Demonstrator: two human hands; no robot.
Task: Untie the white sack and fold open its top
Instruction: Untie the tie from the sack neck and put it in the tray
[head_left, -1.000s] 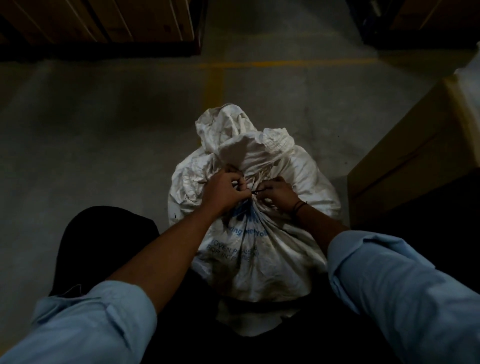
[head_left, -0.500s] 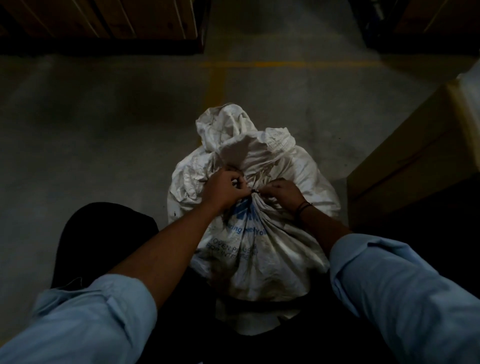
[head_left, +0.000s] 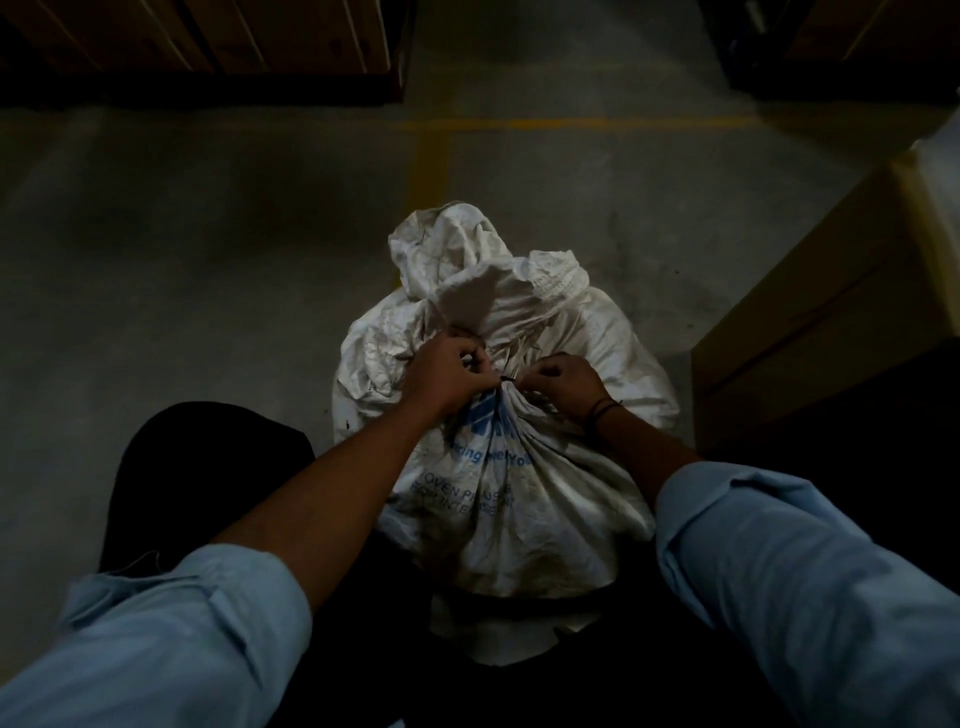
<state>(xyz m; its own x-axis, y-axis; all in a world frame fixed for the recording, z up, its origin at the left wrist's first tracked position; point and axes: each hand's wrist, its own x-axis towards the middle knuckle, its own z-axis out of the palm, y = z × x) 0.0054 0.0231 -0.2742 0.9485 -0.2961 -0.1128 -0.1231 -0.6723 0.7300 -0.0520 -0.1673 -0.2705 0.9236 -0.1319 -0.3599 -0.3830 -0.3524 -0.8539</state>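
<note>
View from above, looking down in dim light at a person's two bare forearms reaching forward to a white sack (head_left: 519, 519). The sack stands on a grey concrete floor (head_left: 208, 260), close in front of the person and between their arms. It is full and rounded, creased and grubby, with blue printing (head_left: 488, 452) on the near side.

The sack's neck is gathered tight near the middle of the picture and bound by a thin dark tie (head_left: 506, 381). Above the tie, the loose top of the sack (head_left: 467, 260) flops away from the person in a crumpled heap.

The left hand (head_left: 447, 374) is at the left of the neck, its fingers curled in tight and pinching at the tie. The right hand (head_left: 563, 382) is just beside it on the other side, its fingers also curled, with the tips pinching the tie. The two hands almost touch. A dark band (head_left: 602, 410) circles the right wrist. Both arms wear light blue sleeves (head_left: 171, 639) rolled up to the elbow.

A dark trouser leg (head_left: 208, 467) shows to the left of the sack. A cardboard box (head_left: 831, 312) stands near the sack on the right. A faded yellow line (head_left: 431, 161) runs across the floor beyond the sack, and wooden boards (head_left: 208, 31) lie along the far left edge.
</note>
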